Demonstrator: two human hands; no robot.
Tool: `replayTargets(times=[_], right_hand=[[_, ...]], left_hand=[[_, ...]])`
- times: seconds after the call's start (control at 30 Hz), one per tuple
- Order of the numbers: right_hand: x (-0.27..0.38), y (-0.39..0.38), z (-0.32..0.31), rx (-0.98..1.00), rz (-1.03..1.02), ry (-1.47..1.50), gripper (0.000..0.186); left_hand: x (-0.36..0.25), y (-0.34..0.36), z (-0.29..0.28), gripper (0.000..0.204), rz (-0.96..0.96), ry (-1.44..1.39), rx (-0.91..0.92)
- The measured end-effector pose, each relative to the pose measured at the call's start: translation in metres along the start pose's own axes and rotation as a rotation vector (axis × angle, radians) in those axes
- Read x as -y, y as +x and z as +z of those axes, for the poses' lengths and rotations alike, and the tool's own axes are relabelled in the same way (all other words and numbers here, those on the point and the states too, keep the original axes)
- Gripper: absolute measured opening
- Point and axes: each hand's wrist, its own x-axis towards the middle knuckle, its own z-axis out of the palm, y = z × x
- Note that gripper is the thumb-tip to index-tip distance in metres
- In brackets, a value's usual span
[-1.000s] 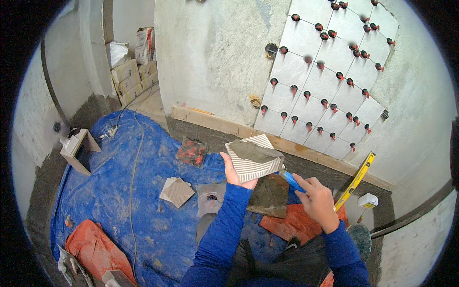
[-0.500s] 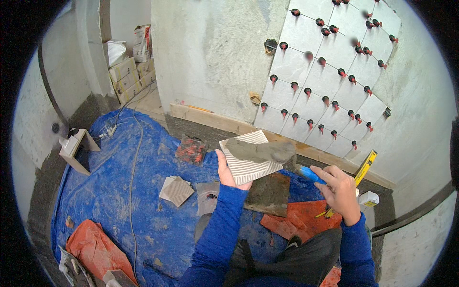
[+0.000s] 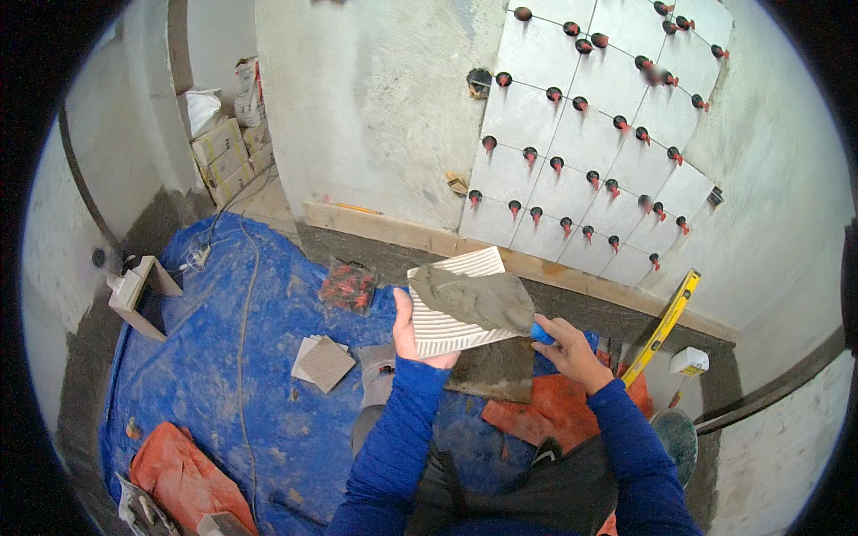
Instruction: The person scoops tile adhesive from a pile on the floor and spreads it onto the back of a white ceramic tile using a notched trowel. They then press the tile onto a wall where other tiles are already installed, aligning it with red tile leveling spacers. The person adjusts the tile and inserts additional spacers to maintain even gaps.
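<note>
**Right hand and blue-handled trowel have moved in to the held tile since half a second ago**

Left of the held tile, on a blue tarp, lies one clear bag of red pieces. One bucket stands to its lower right; its contents cannot be made out. Far to its upper left are two sacks, one white, one white and red. Two small tiles overlap to its lower left; one yellow spirit level slants to its right.

The held tile is raised before the person, ribbed face up, grey mortar across it. The left hand grips it from below, thumb along its left edge, other fingers mostly hidden underneath. The right hand's fingers curl closed around the trowel's handle at its lower right corner.
</note>
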Motion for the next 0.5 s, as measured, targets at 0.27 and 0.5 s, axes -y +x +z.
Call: replayTargets(times=[0.27, 0.5], right_hand=[[-0.046, -0.020, -0.014, 0.028, 0.111, 0.045, 0.064], [-0.179, -0.091, 0.066, -0.043, 0.246, -0.143, 0.058]], left_hand=[[-0.008, -0.001, -0.007, 0.073, 0.054, 0.074, -0.004], [-0.034, 0.004, -0.013, 0.064, 0.300, 0.238, -0.137]])
